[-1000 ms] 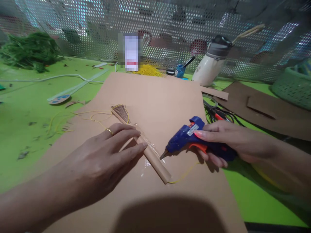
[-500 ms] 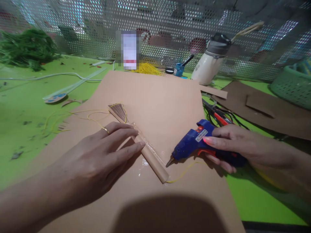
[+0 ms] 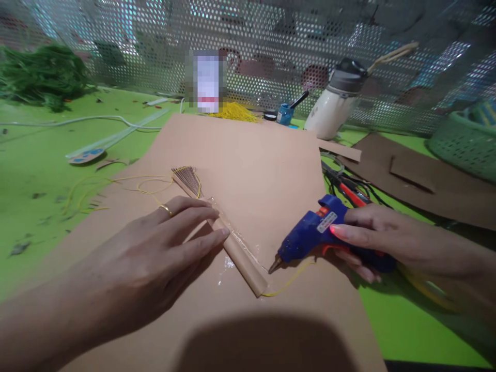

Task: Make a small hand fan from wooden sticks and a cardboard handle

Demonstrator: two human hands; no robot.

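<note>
My left hand (image 3: 166,253) holds down a narrow rolled paper tube (image 3: 246,266), its fingertips pressed on the middle of the roll. A small pleated brown fan end (image 3: 188,180) with yellow string (image 3: 149,185) spreads from the tube's far end. My right hand (image 3: 380,237) is wrapped around a blue hot glue gun (image 3: 304,240). The gun's nozzle is close to the tube's right edge, near its lower end. A shiny line of glue (image 3: 246,248) runs along that edge. Beneath everything lies a large tan paper sheet (image 3: 251,155).
Scissors with red on them (image 3: 351,191) and brown cardboard (image 3: 411,175) lie at right, near a green basket (image 3: 461,144). Behind stand a white bottle (image 3: 329,113), a blue paint jar (image 3: 285,114) and a blurred-out phone (image 3: 208,82). Green strands (image 3: 42,75) are piled at far left.
The glue gun has shifted slightly down and to the right, its nozzle a little nearer the tube's lower end. My left hand stays on the tube.
</note>
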